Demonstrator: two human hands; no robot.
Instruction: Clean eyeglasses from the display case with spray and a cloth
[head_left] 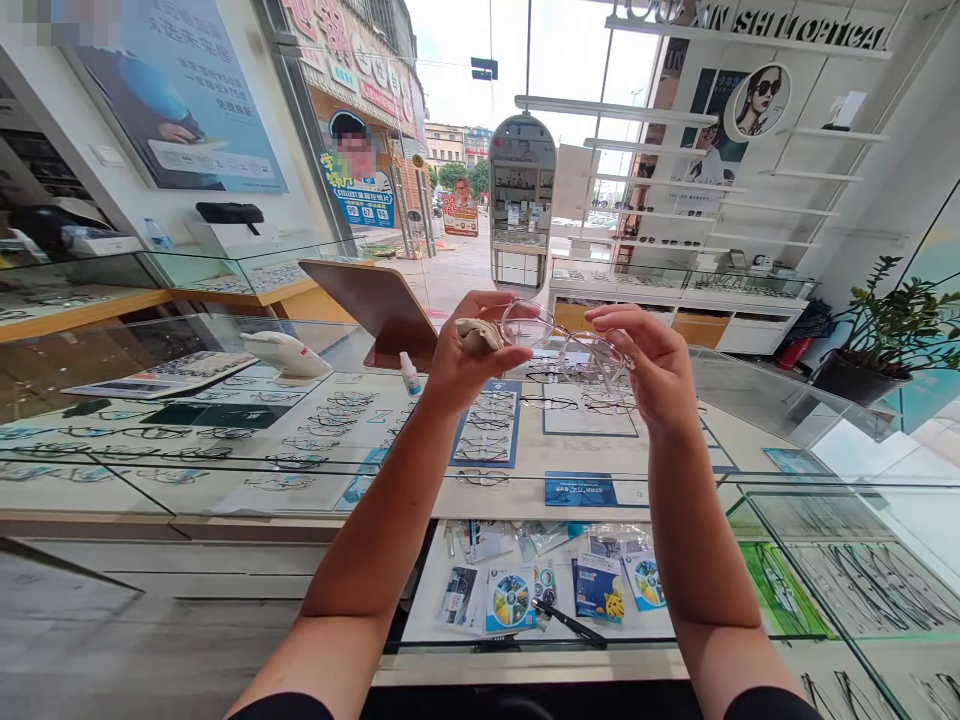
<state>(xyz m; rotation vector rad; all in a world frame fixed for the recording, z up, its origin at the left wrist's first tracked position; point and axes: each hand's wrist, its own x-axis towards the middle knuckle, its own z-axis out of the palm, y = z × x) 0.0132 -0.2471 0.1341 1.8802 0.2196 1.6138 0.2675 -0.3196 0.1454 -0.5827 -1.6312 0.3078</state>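
A pair of thin-rimmed eyeglasses (559,332) is held up in front of me, above the glass display counter. My left hand (471,345) grips one side of the frame by a round lens, and a crumpled beige cloth (480,336) is tucked in that same hand. At the other end, my right hand (651,358) pinches the eyeglasses with thumb and fingers. Parts of the frame blend with the spectacles lying in the counter behind, so its far end is hard to make out.
Rows of spectacles lie under the counter glass (330,420). On top stand a brown-backed mirror or panel (371,300), a small white bottle (409,374) and a white device (286,355). Below, an open drawer (420,625) holds packets and a black pen (570,622). A potted plant (874,330) is at right.
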